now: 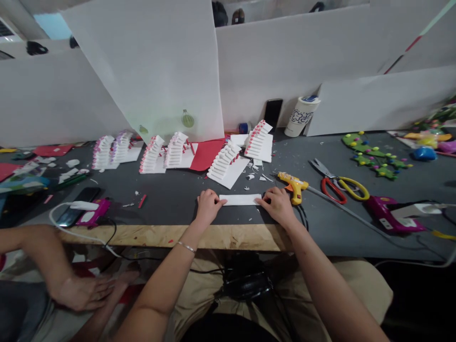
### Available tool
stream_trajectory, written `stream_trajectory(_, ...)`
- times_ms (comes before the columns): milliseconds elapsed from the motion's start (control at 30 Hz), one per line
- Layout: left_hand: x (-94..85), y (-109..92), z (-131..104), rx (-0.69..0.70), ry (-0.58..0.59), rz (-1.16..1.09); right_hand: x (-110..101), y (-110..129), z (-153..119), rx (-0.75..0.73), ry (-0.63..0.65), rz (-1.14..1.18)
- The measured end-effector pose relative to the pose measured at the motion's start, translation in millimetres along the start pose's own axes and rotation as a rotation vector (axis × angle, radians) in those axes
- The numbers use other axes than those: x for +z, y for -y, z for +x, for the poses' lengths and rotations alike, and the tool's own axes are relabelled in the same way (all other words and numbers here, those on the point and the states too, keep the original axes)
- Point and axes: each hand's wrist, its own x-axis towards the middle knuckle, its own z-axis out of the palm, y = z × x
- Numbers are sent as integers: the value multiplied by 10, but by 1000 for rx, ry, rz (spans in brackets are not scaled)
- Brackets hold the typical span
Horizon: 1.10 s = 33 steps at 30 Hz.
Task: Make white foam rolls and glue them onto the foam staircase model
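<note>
A flat white strip, perhaps paper or foam (240, 200), lies level on the grey tabletop near its front edge. My left hand (209, 205) pinches its left end between thumb and fingers. At the right end my right hand (278, 205) grips it the same way. Just right of that hand rests a yellow glue gun (294, 185), its nozzle pointing left. Behind the strip stands a fan-like row of white rolls on a white card (225, 166). A similar piece with red tips (257, 140) is farther back. White scraps (250, 176) lie between these and my hands.
Scissors with red and yellow handles (340, 184) lie to the right, near a magenta power socket (388, 216). A white cup (302, 116) and a dark phone (273, 112) stand at the back. Another person's hand (83, 292) is at lower left.
</note>
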Motion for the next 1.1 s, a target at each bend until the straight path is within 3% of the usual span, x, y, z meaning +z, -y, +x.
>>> stream_trajectory(533,-6,-55,-27,9,2,75,19,31,19,34,7,-71)
stream_trajectory(733,-53,-48,-55,-7,-63,49,63,14,49,53,-29,-106)
stream_trajectory(800,-66,-81,-83,98,-97,56,66,21,53,48,-47,-117)
stream_trajectory(867,-49,-151,-120,302,-89,84,61,33,53,47,-47,-120)
stream_trajectory(967,48,-290,-183,628,56,138,52,51,49,62,-37,-124)
stream_trajectory(1033,134,-358,-220,698,150,188,52,56,45,70,-38,-123)
stream_trajectory(1100,201,-385,-248,658,197,240,60,55,45,73,-40,-109)
